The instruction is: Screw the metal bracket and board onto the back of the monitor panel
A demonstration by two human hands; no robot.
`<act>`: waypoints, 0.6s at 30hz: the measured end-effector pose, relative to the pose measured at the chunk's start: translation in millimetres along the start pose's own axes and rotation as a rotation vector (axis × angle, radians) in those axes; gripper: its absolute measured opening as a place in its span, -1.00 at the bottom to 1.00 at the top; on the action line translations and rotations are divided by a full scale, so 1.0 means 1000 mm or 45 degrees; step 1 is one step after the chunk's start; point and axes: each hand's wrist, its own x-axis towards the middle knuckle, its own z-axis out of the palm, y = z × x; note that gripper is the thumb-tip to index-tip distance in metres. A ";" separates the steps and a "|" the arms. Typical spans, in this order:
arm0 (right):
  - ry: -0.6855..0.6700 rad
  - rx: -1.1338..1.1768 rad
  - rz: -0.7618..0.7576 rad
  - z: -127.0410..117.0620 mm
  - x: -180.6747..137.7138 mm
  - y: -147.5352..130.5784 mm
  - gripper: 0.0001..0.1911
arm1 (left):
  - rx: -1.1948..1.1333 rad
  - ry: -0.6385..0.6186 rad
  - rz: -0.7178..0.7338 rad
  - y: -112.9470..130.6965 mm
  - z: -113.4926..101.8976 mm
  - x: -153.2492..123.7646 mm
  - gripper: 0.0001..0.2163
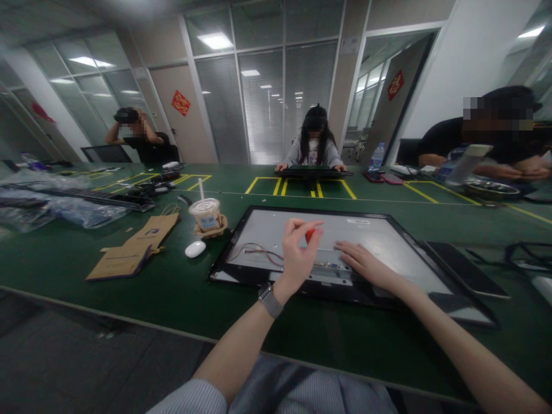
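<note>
Display panel laid flat on the green table, its near edge separated from the table's front edge by a green strip. Above it a red piece is pinched by the left hand; the right hand is laid on the panel, fingers extended. Left side flanked by a cup, right side by a dark slab.

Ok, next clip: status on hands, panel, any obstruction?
Left hand raised, holding small red object. Right hand palm-down on rectangular black-framed grey panel. Panel flat on green table. Possible obstruction: thin reddish wires on panel, beside left hand.
</note>
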 end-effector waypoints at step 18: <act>-0.002 0.011 -0.004 -0.002 -0.001 -0.003 -0.36 | -0.026 -0.077 0.010 0.002 -0.001 0.000 -0.78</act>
